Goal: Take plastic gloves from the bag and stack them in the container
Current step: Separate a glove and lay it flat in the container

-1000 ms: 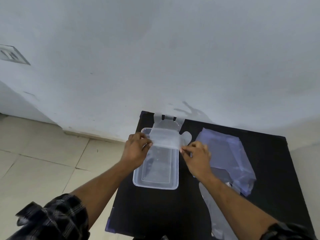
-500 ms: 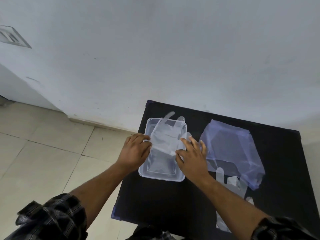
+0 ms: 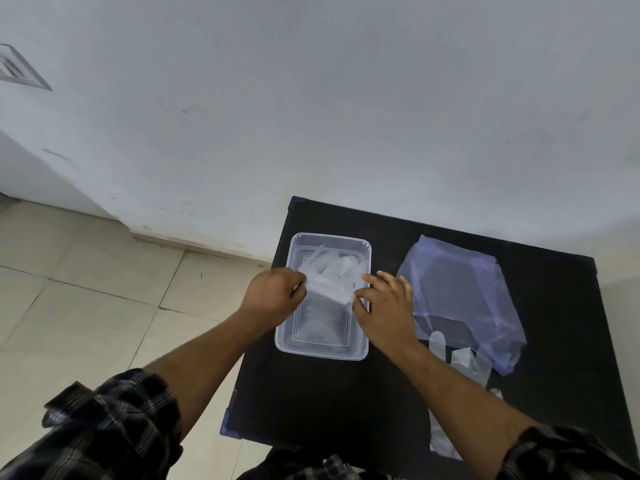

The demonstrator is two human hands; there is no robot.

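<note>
Being lowered into the container (image 3: pixel 323 351) near the tabletop's (image 3: pixel 311 403) left edge, a glove (image 3: pixel 329 285) is pinched by both hands, left hand (image 3: pixel 273 297) and right hand (image 3: pixel 386 308); release and flattening are called for next.

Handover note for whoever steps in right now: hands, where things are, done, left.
Left hand: pinching the left edge of a clear plastic glove, over the container's left rim.
Right hand: fingers on the glove's right edge, at the container's right rim.
Container: clear tub on the black table, left of the bag. The glove is partly down inside it, its finger end toward the wall.
Bag: bluish, lying flat to the right. More gloves spill from its near end.
Done: this glove is nearly placed.
Left: flatten and release it, then stack the rest.
</note>
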